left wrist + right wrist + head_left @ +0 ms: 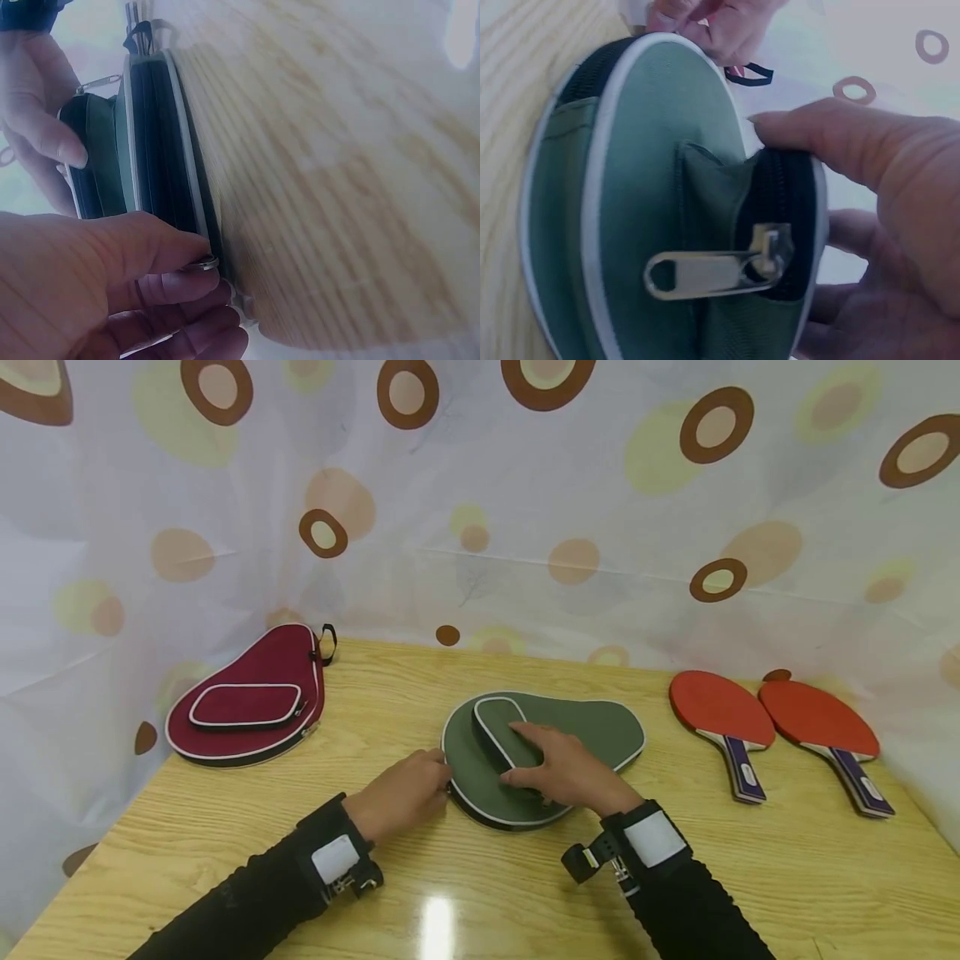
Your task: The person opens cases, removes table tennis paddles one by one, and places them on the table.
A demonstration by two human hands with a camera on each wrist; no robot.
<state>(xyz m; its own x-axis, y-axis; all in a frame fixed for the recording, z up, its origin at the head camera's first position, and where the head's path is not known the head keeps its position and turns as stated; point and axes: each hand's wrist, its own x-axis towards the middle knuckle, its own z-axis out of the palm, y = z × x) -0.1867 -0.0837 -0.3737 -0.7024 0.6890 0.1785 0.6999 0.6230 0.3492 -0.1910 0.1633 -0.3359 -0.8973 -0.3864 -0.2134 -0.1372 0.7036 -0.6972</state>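
Observation:
A green table tennis paddle case (592, 727) with white piping lies flat on the wooden table, its narrow end to the right. At its rounded left edge, my left hand (405, 793) pinches a small metal zipper pull (204, 263) between thumb and forefinger. My right hand (566, 768) grips the raised pocket (498, 718) on top of the case, thumb on its near side and fingers across it. A large silver zipper pull (705, 276) hangs from the pocket's end in the right wrist view. The right palm hides part of the case.
A maroon paddle case (247, 660) with a black loop lies at the back left. Two red paddles, one nearer (720, 706) and one farther right (817, 718), lie on the table (495, 893). A patterned curtain (480, 468) hangs behind.

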